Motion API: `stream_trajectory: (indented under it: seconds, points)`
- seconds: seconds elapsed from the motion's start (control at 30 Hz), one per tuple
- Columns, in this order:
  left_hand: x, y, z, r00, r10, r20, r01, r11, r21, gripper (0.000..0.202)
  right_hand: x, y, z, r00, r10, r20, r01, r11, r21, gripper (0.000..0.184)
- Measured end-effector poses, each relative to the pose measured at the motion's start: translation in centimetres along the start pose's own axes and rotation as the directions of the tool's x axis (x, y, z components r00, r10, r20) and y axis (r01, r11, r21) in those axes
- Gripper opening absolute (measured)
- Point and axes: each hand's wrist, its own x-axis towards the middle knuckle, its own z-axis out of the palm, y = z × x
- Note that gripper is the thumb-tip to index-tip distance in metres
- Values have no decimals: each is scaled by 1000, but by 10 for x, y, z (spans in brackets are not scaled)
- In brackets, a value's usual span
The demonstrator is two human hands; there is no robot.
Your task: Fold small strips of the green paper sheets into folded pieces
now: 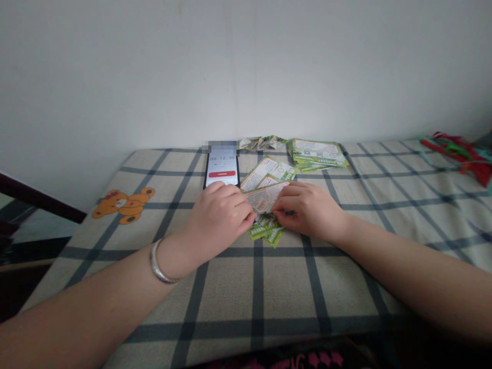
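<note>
Left hand (221,215) and right hand (307,210) pinch one leaflet (265,198); one phone (222,171) beyond.

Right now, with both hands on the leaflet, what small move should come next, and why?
Probably press the crease flat with the right hand, while the left hand holds the leaflet steady. Its near part already looks folded over, and both hands pinch that edge just above the cloth.

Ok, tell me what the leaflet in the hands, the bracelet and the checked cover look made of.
Leaflet: thin printed paper, perhaps slightly glossy; it bends and holds a crease. Bracelet: probably silver-coloured metal, polished; it catches light. Checked cover: likely woven cloth, matte; it drapes at the edge.
</note>
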Motion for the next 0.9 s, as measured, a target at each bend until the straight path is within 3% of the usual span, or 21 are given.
stream_trajectory:
  seconds: [0.13,0.4,0.63,0.9]
  points:
    - [1,1,2,997,-78,8,78,997,-27,22,0,-3,2,999,49,-23,-50,998,-36,12]
    - [0,-3,14,969,-237,63,245,933,-264,23,1,-1,7,995,82,-64,-81,997,11,10]
    - [0,-2,10,977,-190,93,209,932,-297,21,-1,0,4,996,79,-32,-74,990,117,11]
    - [-1,2,0,982,-111,156,136,978,-158,19,-2,-3,-5,997,71,42,-71,997,-13,12]
